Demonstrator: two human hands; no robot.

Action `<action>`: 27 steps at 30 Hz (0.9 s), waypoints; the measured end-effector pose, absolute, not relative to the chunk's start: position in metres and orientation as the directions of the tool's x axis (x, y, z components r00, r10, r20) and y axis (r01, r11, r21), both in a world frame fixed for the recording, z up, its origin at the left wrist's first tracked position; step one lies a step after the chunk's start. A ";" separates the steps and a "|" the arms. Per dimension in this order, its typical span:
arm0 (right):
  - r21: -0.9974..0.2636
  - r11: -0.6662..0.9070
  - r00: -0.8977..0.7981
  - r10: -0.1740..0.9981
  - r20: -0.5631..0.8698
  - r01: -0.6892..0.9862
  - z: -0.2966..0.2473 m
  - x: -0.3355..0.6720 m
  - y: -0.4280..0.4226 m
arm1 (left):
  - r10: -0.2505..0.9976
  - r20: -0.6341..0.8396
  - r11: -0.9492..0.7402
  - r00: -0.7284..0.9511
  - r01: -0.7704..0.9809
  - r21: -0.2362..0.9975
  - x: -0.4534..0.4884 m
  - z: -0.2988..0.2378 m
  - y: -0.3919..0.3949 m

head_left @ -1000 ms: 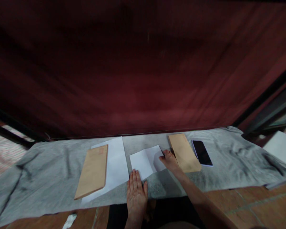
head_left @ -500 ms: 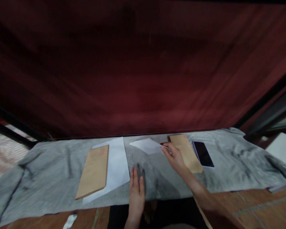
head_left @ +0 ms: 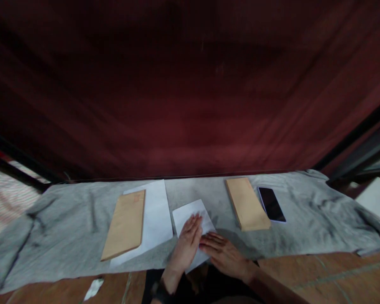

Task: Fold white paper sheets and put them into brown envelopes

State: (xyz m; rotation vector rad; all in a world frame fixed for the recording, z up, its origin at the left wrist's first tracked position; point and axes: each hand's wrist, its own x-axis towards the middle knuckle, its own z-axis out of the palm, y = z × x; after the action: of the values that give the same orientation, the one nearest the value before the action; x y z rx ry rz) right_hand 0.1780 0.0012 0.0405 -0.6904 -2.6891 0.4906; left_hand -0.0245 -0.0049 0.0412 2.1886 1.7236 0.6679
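Observation:
A folded white paper lies on the grey cloth in front of me. My left hand rests flat on it, fingers together and pointing away. My right hand lies flat beside it, fingertips touching the paper's right near edge. Neither hand grips anything. A brown envelope lies to the right of the paper. Another brown envelope sits on a white sheet to the left.
A dark phone lies face up right of the right envelope. A dark red curtain hangs behind the cloth. Brown wood shows at the near edge. A white object sits at far right, a paper scrap at near left.
My right hand lifted the paper's far flap, folded it toward me, and came down near my left hand. The paper now lies folded smaller, with both hands flat on it.

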 end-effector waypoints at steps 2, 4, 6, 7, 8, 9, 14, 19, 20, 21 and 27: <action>-0.404 0.822 -0.829 0.514 0.220 0.402 0.037 0.177 -0.003 | 0.931 0.133 -0.365 0.341 0.853 0.374 -0.011 0.033 0.003; -0.406 0.820 -0.828 0.515 0.220 0.402 0.032 0.176 -0.005 | 0.918 0.113 -0.396 0.380 0.869 0.297 -0.004 0.025 0.011; -0.413 0.816 -0.828 0.519 0.213 0.405 0.027 0.177 -0.006 | 0.931 0.139 -0.362 0.337 0.902 0.236 -0.005 0.016 0.019; -0.417 0.813 -0.826 0.522 0.212 0.407 0.025 0.177 -0.006 | 0.938 0.164 -0.335 0.305 0.919 0.207 -0.008 0.012 0.023; -0.420 0.810 -0.822 0.527 0.215 0.409 0.024 0.178 -0.007 | 0.943 0.190 -0.308 0.273 0.934 0.182 -0.012 0.008 0.027; -0.421 0.809 -0.820 0.529 0.218 0.411 0.022 0.178 -0.007 | 0.946 0.213 -0.279 0.243 0.947 0.160 -0.017 0.005 0.031; -0.398 0.824 -0.811 0.524 0.261 0.404 0.022 0.179 -0.007 | 0.965 0.237 -0.145 0.107 0.978 0.147 -0.036 0.001 0.050; -0.396 0.836 -0.839 0.491 0.234 0.379 0.025 0.181 -0.004 | 0.974 0.219 -0.120 0.057 0.950 0.287 -0.040 0.006 0.056; -0.401 0.836 -0.844 0.487 0.226 0.375 0.026 0.182 -0.004 | 0.975 0.215 -0.126 0.054 0.934 0.334 -0.040 0.007 0.051; -0.406 0.835 -0.847 0.485 0.220 0.373 0.029 0.182 -0.003 | 0.976 0.212 -0.136 0.056 0.912 0.386 -0.040 0.009 0.044; -0.423 0.809 -0.851 0.506 0.143 0.409 0.055 0.184 0.004 | 0.979 0.086 -0.188 0.183 0.671 0.717 -0.049 0.030 -0.032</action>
State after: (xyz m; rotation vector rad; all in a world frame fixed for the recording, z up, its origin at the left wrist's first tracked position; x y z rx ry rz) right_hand 0.1840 0.0043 0.0547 -0.7069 -2.7462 0.5590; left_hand -0.0492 -0.0324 0.0299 1.9299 1.5441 0.7534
